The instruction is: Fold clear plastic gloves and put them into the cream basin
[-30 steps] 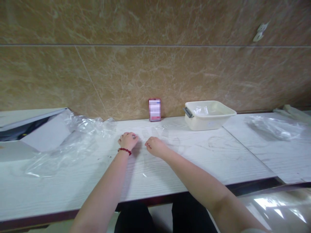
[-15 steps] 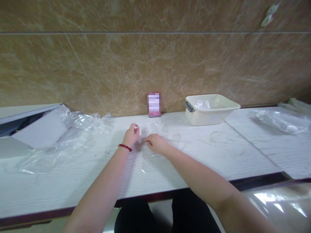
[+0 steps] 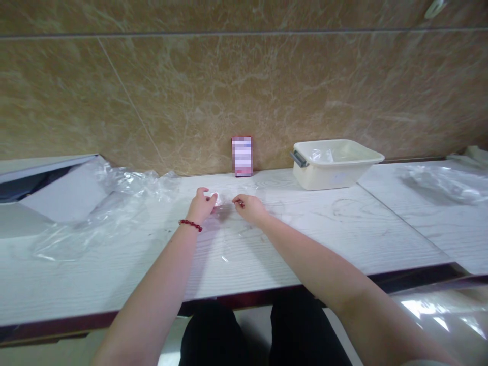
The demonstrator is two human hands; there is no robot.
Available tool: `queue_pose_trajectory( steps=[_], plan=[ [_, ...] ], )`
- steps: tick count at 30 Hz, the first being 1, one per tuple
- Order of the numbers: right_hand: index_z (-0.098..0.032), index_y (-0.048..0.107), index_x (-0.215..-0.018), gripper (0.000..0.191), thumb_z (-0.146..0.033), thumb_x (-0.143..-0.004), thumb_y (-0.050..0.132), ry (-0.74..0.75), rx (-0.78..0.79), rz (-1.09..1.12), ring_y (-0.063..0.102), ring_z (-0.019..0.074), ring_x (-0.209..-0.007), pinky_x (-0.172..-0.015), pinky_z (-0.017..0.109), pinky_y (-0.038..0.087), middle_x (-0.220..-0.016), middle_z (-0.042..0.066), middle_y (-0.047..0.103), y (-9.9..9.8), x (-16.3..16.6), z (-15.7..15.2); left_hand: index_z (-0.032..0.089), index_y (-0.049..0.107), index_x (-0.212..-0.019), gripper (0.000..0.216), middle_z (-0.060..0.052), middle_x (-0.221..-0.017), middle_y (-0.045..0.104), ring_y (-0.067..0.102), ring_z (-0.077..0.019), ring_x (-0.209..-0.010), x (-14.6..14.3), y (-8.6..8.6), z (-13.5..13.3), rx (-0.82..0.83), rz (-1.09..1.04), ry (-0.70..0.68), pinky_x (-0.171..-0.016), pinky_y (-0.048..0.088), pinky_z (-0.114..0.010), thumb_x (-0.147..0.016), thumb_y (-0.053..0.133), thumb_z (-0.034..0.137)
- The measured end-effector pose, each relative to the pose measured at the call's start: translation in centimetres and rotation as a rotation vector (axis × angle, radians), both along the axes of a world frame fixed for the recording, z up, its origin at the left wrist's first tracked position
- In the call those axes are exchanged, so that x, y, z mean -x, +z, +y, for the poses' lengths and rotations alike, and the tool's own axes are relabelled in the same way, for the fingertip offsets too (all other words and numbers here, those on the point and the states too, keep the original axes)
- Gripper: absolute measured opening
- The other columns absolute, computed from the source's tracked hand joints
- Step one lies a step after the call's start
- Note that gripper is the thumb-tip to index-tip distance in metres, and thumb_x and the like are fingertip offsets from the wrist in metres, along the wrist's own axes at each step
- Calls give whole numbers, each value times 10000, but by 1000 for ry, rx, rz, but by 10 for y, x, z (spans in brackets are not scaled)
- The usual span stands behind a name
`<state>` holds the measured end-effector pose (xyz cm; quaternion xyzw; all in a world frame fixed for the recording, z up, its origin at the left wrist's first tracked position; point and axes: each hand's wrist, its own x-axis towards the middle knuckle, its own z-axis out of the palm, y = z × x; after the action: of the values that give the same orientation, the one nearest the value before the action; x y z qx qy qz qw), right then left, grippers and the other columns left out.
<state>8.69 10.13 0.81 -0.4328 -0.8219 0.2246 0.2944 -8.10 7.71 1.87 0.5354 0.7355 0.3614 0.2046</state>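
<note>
Both my hands rest near the middle of a white table (image 3: 114,284). My left hand (image 3: 201,204), with a red bead bracelet on its wrist, is closed and pinches the edge of a thin clear plastic bag (image 3: 224,223) that lies flat on the table. My right hand (image 3: 247,207) is closed too, its fingertips pinching the same bag a little to the right. The bag is nearly see-through and its outline is hard to trace.
A small red and white box (image 3: 242,156) stands against the brown marble wall. A cream plastic tub (image 3: 337,163) with clear film inside sits to the right. Crumpled clear plastic (image 3: 114,198) lies at left over a white sheet, more plastic (image 3: 442,183) at far right.
Both hands have moved slightly farther from me and lifted the bag's edge off the table. The left hand turned from knuckles-up to a pinch.
</note>
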Motion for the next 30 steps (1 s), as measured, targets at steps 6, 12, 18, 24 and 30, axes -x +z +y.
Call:
queue_pose_trajectory(
  steps=[6, 12, 18, 24, 30],
  plan=[
    [-193, 579, -832, 172, -167, -714, 457, -44, 18, 97, 553, 93, -631, -610, 203, 424, -753, 3, 626, -1, -1, 7, 183, 348, -1050, 460, 2, -666, 607, 577, -119, -503, 0, 2, -4, -79, -2, -54, -515, 447, -222, -652, 532, 322],
    [-200, 529, -921, 228, -174, -700, 481, -12, 14, 200, 536, 70, -597, -622, 210, 432, -823, -5, 613, 0, -2, 8, 193, 383, -1029, 461, -17, -730, 624, 602, -135, -607, -3, 2, -6, -150, -136, -100, -577, 470, -247, -629, 560, 339],
    [-210, 430, -1061, 383, -193, -687, 514, 67, 1, 233, 526, 55, -580, -636, 227, 436, -1027, 22, 570, 1, 0, 6, 196, 393, -1037, 464, -31, -744, 640, 603, -146, -639, -9, 4, -10, -150, -60, -157, -578, 465, -249, -635, 557, 360],
    [-205, 360, -1131, 451, -241, -707, 505, 118, 20, 280, 502, 36, -542, -634, 221, 437, -1119, 63, 518, 2, 1, 4, 204, 402, -1047, 420, -24, -771, 647, 603, -141, -658, -15, 11, -15, -172, 116, -236, -637, 463, -259, -667, 526, 334],
    [-197, 376, -1111, 431, -190, -699, 503, 101, 45, 301, 508, 43, -580, -623, 206, 434, -1053, 41, 550, 6, 0, 4, 207, 410, -1042, 388, -22, -762, 651, 604, -140, -659, -18, 12, -16, -168, 146, -287, -647, 462, -260, -686, 511, 323]
  ],
)
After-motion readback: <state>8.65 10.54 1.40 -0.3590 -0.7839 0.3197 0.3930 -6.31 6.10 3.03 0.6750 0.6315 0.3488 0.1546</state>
